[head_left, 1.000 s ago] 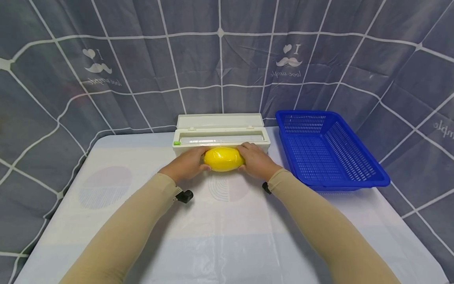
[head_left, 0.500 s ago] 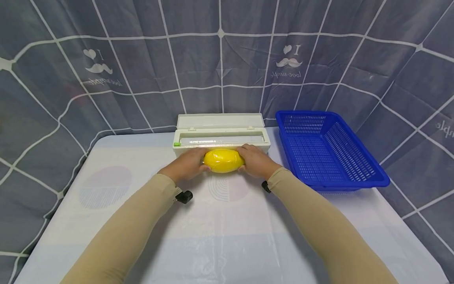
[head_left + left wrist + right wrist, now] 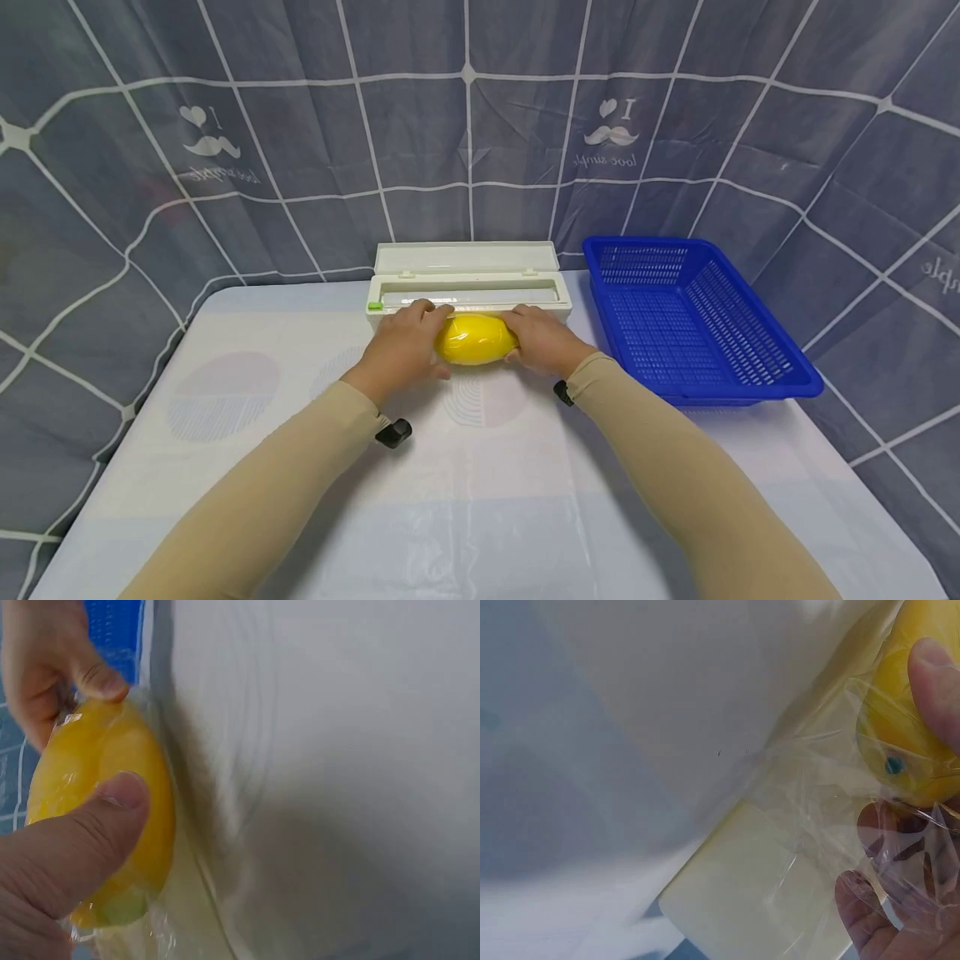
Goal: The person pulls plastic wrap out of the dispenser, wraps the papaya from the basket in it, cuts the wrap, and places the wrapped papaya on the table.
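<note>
A yellow fruit in clear cling film is held just in front of an opened white cling film box. My right hand grips the fruit's right end, its thumb on the side and film lying over the lower fingers. My left hand is spread around the left end. Its straight thumb lies across the fruit in the left wrist view, while the other fingers are hidden there. That end shows a greenish patch; a blue-green spot marks the other, in the right wrist view.
To the right of the box stands a blue plastic basket with perforated walls. The box lid stands up at the back, near a grey gridded curtain. A pale printed cloth covers the table.
My left hand has loosened from the fruit's left end: its fingers have risen and the thumb has dropped lower. The right hand and the fruit have hardly moved.
</note>
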Tool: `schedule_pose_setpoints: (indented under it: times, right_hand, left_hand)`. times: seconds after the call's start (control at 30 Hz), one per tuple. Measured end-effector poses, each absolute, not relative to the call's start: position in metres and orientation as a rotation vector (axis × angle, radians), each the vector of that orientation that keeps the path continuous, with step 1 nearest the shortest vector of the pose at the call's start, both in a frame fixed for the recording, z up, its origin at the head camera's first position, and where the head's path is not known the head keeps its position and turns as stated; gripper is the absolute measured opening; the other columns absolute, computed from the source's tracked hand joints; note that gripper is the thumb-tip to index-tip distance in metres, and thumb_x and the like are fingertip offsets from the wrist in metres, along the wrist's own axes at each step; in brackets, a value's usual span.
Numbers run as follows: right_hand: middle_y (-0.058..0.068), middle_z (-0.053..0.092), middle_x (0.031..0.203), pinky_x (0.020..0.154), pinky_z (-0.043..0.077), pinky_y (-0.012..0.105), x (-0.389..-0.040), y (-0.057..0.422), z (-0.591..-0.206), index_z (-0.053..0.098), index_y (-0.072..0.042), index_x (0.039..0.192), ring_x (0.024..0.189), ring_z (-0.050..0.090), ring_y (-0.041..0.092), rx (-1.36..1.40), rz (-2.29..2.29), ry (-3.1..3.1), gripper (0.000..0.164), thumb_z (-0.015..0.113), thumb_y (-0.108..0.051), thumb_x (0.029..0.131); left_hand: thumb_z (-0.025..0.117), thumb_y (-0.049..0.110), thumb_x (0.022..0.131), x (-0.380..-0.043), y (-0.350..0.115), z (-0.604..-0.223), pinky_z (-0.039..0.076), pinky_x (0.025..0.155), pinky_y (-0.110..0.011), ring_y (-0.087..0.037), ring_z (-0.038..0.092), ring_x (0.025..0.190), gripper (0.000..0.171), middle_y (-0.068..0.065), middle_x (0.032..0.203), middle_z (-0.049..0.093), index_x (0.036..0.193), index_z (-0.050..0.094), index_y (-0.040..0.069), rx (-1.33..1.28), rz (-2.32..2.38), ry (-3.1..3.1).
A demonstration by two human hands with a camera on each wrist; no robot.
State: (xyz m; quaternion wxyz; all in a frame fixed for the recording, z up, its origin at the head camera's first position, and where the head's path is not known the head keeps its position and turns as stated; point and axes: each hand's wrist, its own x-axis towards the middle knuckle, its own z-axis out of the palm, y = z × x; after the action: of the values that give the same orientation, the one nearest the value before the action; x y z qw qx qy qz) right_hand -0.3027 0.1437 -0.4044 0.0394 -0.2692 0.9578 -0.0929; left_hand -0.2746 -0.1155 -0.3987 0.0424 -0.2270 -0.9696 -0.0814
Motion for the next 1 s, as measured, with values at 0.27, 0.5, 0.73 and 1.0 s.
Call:
schedule_pose_setpoints:
  times: [0.27,0.5,0.73,1.0]
  right_hand:
    - [0.014,0.06,0.142,0.123,0.04,0.048,-0.304,0.143,-0.407,0.046,-0.008,0.157,0.132,0.057,0.031,-0.814,-0.294,2.948,0.07,0.078,-0.028,0.097]
    - [0.016,0.055,0.153,0.128,0.034,0.049,-0.3,0.144,-0.408,0.041,-0.006,0.16,0.143,0.051,0.035,-0.757,-0.396,2.943,0.081,0.082,-0.029,0.093]
    - [0.019,0.051,0.156,0.127,0.033,0.055,-0.286,0.142,-0.402,0.035,-0.007,0.161,0.144,0.047,0.04,-0.775,-0.395,3.05,0.104,0.092,-0.042,0.081]
    - [0.013,0.06,0.144,0.123,0.035,0.052,-0.285,0.132,-0.41,0.05,-0.007,0.148,0.135,0.052,0.035,-0.84,-0.196,3.166,0.081,0.092,-0.032,0.083]
  left_hand:
    - [0.085,0.013,0.088,-0.278,-0.107,-0.412,0.052,0.107,-0.055,-0.038,0.065,0.123,0.078,-0.016,0.138,0.06,0.155,0.045,0.013,-0.773,-0.288,-2.885]
    - [0.084,0.009,0.089,-0.284,-0.108,-0.414,0.053,0.109,-0.053,-0.036,0.066,0.121,0.073,-0.015,0.137,0.062,0.153,0.048,0.014,-0.76,-0.388,-2.883]
    - [0.088,0.014,0.087,-0.282,-0.109,-0.411,0.052,0.11,-0.051,-0.034,0.065,0.123,0.078,-0.014,0.137,0.063,0.154,0.048,0.014,-0.761,-0.385,-2.897]
    - [0.088,0.016,0.087,-0.283,-0.114,-0.411,0.046,0.118,-0.052,-0.033,0.061,0.135,0.079,-0.012,0.147,0.062,0.155,0.047,0.013,-0.761,-0.397,-2.918]
